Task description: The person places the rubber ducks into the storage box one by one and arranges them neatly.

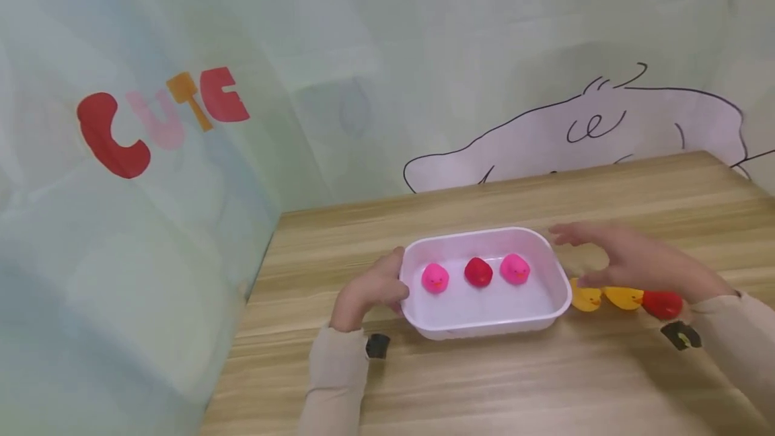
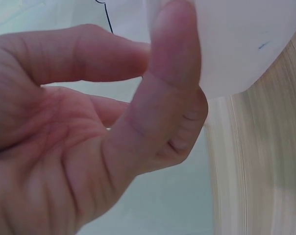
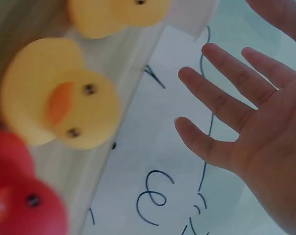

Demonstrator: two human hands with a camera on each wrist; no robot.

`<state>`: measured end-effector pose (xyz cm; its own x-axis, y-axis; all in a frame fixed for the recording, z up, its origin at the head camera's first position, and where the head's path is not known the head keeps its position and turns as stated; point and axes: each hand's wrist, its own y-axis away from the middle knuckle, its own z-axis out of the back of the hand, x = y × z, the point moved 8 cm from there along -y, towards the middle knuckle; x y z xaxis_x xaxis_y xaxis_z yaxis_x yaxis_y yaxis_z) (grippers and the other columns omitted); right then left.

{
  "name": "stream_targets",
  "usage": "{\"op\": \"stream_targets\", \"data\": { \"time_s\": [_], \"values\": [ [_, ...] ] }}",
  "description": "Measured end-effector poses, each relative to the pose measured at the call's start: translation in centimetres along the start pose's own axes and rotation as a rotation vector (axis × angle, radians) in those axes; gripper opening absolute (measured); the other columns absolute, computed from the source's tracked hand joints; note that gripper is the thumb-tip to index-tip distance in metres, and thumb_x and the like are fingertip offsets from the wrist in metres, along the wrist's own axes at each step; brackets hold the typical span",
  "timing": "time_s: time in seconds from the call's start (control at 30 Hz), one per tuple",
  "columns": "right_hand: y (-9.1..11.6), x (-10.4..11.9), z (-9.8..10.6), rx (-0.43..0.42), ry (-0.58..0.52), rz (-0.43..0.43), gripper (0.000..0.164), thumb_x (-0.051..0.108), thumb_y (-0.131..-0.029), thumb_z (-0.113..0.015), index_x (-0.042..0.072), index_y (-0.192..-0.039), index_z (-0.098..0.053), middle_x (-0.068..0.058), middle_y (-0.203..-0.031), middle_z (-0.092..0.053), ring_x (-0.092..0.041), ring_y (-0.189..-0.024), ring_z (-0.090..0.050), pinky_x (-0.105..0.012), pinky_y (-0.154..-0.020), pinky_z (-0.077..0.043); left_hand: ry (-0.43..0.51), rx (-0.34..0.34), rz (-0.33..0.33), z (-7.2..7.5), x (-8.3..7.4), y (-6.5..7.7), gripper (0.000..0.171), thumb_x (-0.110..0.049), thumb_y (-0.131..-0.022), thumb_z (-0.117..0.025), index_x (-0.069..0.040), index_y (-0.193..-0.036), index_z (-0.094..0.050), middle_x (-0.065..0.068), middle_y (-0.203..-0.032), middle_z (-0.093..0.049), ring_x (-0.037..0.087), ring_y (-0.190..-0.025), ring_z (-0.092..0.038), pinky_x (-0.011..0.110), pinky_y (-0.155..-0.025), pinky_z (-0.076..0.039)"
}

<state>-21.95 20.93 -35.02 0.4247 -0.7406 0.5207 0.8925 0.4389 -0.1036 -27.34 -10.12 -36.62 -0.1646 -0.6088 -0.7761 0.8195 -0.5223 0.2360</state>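
A white plastic tray (image 1: 484, 315) lies on the table with two pink toy ducks, a left one (image 1: 435, 278) and a right one (image 1: 514, 269), and a red toy duck (image 1: 478, 272) between them. My left hand (image 1: 373, 286) grips the tray's left end, and its curled fingers meet the white wall (image 2: 236, 49) in the left wrist view. Beyond the tray's right end, my right hand (image 1: 636, 258) hovers with fingers spread, holding nothing. Just below it sit two yellow toy ducks, one (image 1: 586, 296) beside the tray and another (image 3: 60, 93), then a red toy duck (image 1: 662, 305).
The wood-grain table (image 1: 484, 389) reaches back to a pale cloth backdrop (image 1: 339, 39) bearing a line drawing. Coloured letters (image 1: 115, 136) show on the backdrop at the left.
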Motion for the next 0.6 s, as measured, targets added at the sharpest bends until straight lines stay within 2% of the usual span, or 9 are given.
{"op": "stream_targets", "data": {
  "time_s": [0.2,0.3,0.43,0.6],
  "values": [
    [1.3,-1.9,-1.5,0.109,-0.069,-0.031,0.09,0.006,-0.073,-0.087,0.011,-0.15,-0.041,-0.013,-0.132,-0.063,-0.041,-0.118,-0.06,-0.052,-0.082,-0.061,-0.007,-0.01,0.0,0.0,-0.1,0.1,0.061,0.019,-0.067,-0.052,0.011,-0.127,-0.047,0.028,-0.11,-0.055,0.03,-0.081,-0.058,0.043,-0.052,-0.061],
    [1.4,-2.3,-2.1,0.154,-0.102,-0.062,0.09,0.005,-0.074,-0.085,0.013,-0.151,-0.039,-0.012,-0.13,-0.064,-0.044,-0.119,-0.058,-0.055,-0.085,-0.059,0.003,-0.011,0.004,0.0,0.0,0.1,0.061,0.02,-0.067,-0.052,0.011,-0.128,-0.047,0.027,-0.111,-0.055,0.031,-0.083,-0.058,0.042,-0.052,-0.061],
    [1.4,-2.6,-2.5,0.171,-0.093,-0.078,0.087,0.004,-0.074,-0.085,0.012,-0.149,-0.042,-0.009,-0.125,-0.068,-0.045,-0.118,-0.058,-0.062,-0.089,-0.055,0.007,-0.005,-0.001,0.0,-0.1,0.1,0.063,0.021,-0.067,-0.051,0.01,-0.129,-0.047,0.028,-0.112,-0.055,0.031,-0.084,-0.059,0.043,-0.052,-0.061],
    [1.3,-2.7,-2.9,0.17,-0.07,-0.069,0.084,0.003,-0.074,-0.084,0.009,-0.148,-0.045,-0.007,-0.12,-0.07,-0.043,-0.116,-0.061,-0.06,-0.089,-0.056,-0.005,0.001,-0.013,-0.1,-0.2,-0.1,0.066,0.022,-0.065,-0.05,0.012,-0.13,-0.046,0.029,-0.113,-0.055,0.031,-0.084,-0.059,0.042,-0.051,-0.061]
  ]
}}
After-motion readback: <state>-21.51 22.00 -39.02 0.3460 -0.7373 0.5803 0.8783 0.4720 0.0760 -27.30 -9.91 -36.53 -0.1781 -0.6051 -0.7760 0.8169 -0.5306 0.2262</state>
